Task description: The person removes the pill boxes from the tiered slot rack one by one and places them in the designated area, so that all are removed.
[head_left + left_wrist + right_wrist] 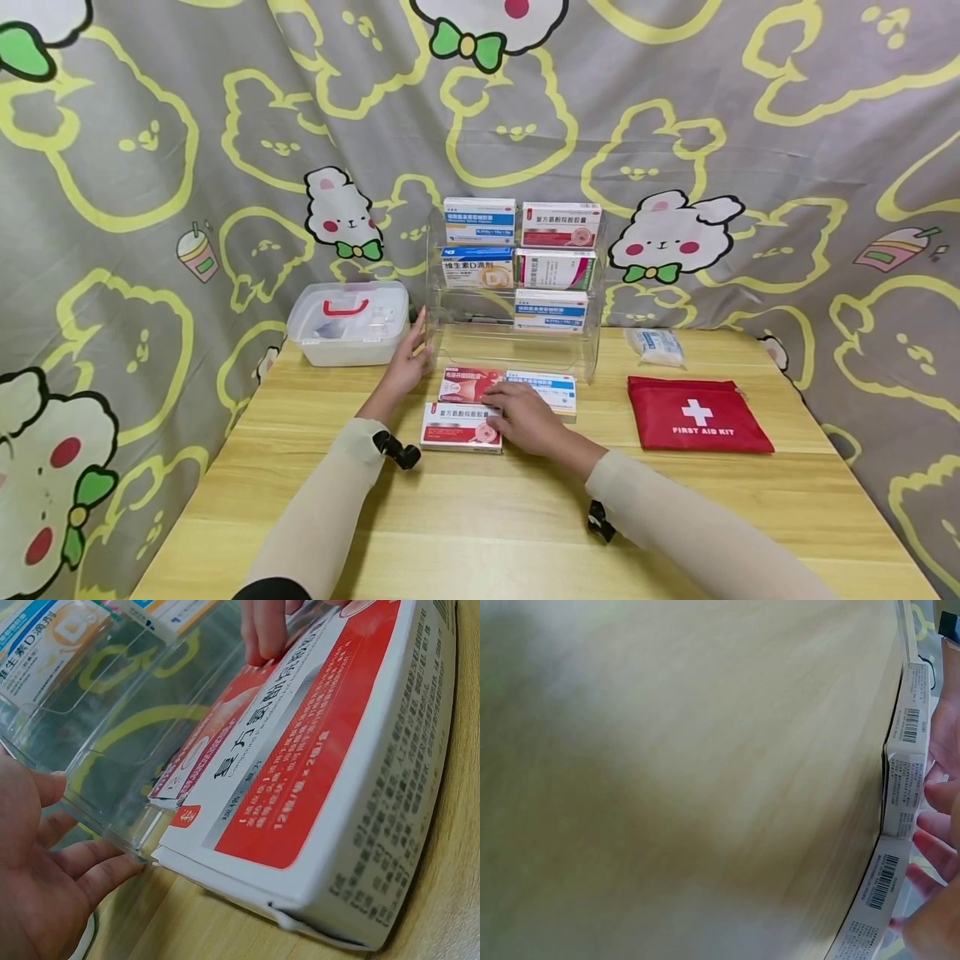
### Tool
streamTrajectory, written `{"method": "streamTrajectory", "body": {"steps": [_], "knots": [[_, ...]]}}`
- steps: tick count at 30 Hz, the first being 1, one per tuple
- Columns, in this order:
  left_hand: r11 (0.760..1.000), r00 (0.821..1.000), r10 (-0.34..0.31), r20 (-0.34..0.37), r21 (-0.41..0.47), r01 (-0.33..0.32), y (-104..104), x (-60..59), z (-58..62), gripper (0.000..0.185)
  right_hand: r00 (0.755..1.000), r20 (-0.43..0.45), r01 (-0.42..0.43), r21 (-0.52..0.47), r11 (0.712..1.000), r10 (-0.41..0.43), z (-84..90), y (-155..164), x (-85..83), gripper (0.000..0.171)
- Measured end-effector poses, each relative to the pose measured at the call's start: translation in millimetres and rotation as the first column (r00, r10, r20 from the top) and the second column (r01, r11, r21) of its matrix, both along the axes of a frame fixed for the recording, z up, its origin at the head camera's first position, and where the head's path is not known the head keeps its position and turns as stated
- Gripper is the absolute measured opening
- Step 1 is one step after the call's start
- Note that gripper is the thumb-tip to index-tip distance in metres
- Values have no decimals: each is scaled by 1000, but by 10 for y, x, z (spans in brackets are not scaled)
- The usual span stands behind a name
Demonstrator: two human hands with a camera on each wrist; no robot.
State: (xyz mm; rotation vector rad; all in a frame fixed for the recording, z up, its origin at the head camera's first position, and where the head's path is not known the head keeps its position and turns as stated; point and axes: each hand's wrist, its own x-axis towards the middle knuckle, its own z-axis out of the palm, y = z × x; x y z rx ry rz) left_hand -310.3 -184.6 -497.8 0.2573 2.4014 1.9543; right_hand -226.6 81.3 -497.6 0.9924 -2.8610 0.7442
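1. Rack [472, 347]: clear, glossy, smooth plastic.
2. Cartons [459, 435] in front of the rack: smooth printed card.
3. Lidded box [352, 352] left of the rack: translucent, smooth plastic.
4. Pouch [697, 417] right of the rack: cloth, fairly matt.
5. Surface [487, 517] beneath the rack: wood-grained, smooth, faintly glossy.
6. Curtain [517, 158] behind the rack: matt cloth.

Bright, even, soft light in head view; wrist views duller, right one blurriest.
Head: pale yellow wood-grain desk [517, 525] has soft sheen, faint soft shadows, light source out of frame; clear plastic tiered rack [517, 346] shows thin highlights; grey curtain with yellow cartoon outlines [675, 67] evenly lit, small box print soft. Left wrist: large print on white-and-red cardboard medicine box [307, 772] readable, side-panel text smeared, wide-angle stretch near the lens. Right wrist: desk hazy, dark patch upper left, pale glare on top; white barcoded cardboard boxes [881, 881] crisper at right.
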Motion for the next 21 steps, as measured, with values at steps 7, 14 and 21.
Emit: {"method": "streamTrajectory", "body": {"steps": [7, 14, 21], "knots": [[1000, 1000, -1, 9, 3, 1, 0, -1, -6, 79, 1000, -14, 18, -23, 1000, -18, 56, 61, -75, 38], [1000, 1000, -7, 12, -6, 7, -10, -24, -20, 79, 997, 25, 72, -82, 994, -70, 260, 169, -174, 40], [1000, 1000, -6, 6, -4, 6, -9, -23, -25, 79, 995, 7, 105, -102, 989, -104, 467, 315, -308, 42]]}}
